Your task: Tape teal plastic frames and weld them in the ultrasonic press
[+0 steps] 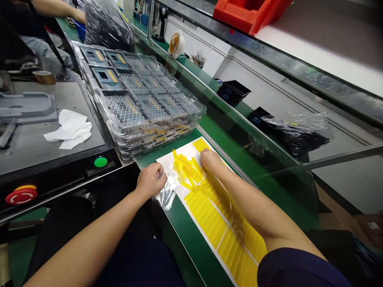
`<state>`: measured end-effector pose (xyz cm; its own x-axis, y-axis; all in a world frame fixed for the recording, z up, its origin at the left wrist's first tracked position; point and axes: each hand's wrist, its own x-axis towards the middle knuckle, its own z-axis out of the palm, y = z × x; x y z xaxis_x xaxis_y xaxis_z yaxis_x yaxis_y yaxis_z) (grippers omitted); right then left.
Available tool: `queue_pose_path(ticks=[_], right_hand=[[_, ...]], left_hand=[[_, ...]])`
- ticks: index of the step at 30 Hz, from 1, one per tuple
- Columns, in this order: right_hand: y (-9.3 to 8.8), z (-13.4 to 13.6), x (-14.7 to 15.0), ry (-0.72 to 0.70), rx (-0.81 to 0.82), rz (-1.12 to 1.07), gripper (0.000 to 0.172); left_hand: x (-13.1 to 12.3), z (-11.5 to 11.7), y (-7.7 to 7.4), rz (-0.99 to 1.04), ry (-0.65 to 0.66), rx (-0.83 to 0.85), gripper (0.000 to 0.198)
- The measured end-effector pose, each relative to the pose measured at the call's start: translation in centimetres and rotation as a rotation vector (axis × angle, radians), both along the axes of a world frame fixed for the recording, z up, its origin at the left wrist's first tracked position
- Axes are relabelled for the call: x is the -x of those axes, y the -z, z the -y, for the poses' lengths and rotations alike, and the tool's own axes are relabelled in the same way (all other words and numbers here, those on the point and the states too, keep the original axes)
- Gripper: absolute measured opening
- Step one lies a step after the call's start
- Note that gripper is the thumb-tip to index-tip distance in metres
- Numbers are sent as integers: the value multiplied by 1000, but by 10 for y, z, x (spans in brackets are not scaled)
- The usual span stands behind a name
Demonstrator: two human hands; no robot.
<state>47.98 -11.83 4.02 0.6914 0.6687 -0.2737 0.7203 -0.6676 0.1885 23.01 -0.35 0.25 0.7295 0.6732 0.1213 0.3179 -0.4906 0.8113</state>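
Along the green bench edge lies a white backing sheet (163,159) covered with rows of yellow strips (206,211). Loose yellow strips (188,169) are heaped near its far end. My left hand (151,180) is closed in a fist at the sheet's left edge, on crumpled clear plastic film (168,193) that spreads out beside it. My right hand (211,160) is closed over the sheet's far right part, fingertips against a yellow patch (200,144); what it pinches is hidden.
Stacked clear trays (149,115) with framed parts stand ahead. To the left are a white cloth (70,129), a green button (100,162) and a red emergency stop (21,195). Black bins (233,92) and a small fan (176,44) are beyond the glass. A co-worker's arm (60,8) reaches toward a plastic bag (107,26).
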Motion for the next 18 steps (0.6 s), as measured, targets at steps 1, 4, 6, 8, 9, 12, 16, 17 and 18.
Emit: queue_pose_path(ticks=[1, 4, 6, 8, 9, 12, 16, 17, 18], right_hand=[[-2, 0, 0, -3, 9, 15, 28], [-10, 0, -1, -19, 35, 67, 26], [-14, 0, 1, -41, 52, 73, 26], [-14, -1, 4, -57, 78, 65, 23], [-13, -2, 6, -59, 88, 62, 22], [-7, -5, 12, -55, 91, 78, 23], [-7, -8, 16, -31, 59, 121, 27], [-10, -8, 15, -13, 49, 136, 27], [-15, -8, 13, 9, 40, 156, 28]], left_hand=[[0, 0, 0, 6, 5, -3, 13], [0, -1, 0, 14, 10, -6, 13], [0, -1, 0, 10, 11, -5, 14], [1, -1, 0, 7, 11, -11, 14], [0, -1, 1, 7, 10, -14, 14], [0, -1, 1, 6, 9, -17, 14], [0, -1, 1, 6, 11, -21, 12], [0, -1, 1, 5, 8, -22, 12], [0, -1, 1, 6, 5, -24, 12]])
